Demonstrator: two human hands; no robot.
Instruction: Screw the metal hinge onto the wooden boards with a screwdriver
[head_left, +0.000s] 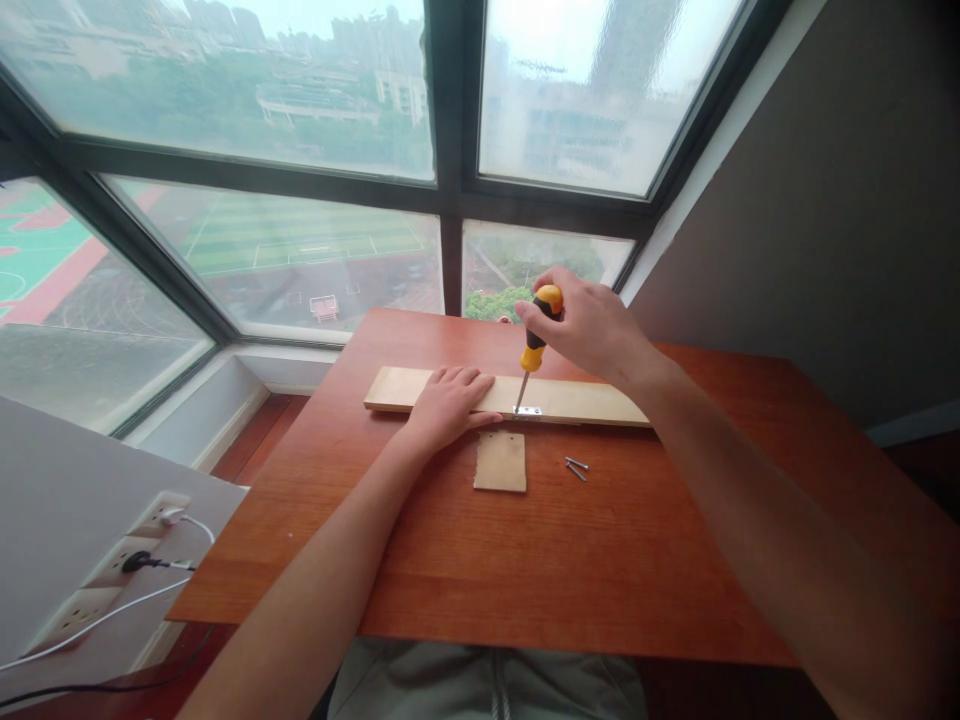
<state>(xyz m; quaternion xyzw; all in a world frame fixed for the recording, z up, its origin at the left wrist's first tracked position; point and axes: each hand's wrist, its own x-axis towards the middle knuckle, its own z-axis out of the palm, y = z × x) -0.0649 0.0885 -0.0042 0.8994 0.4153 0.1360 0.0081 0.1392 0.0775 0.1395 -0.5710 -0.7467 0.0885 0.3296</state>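
With your right hand (592, 325) wrapped around the screwdriver (532, 357) at frame centre, apparently fastening the metal bracket (531, 411), turn steadily, left hand (448, 400) flat, bracing the wooden board (589, 400).

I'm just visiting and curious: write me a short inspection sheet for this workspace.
Surface: reddish-brown wooden table.
Job's things: pale board; silver metal piece at its near edge; yellow-and-black screwdriver, tip at the metal piece.
Clutter: brown square and loose metal fasteners, nearer than the board.
Hands: left hand on the board; right hand grips the screwdriver.
Cables: white and black, near wall sockets, left.
Surroundings: windows ahead, grey wall right.
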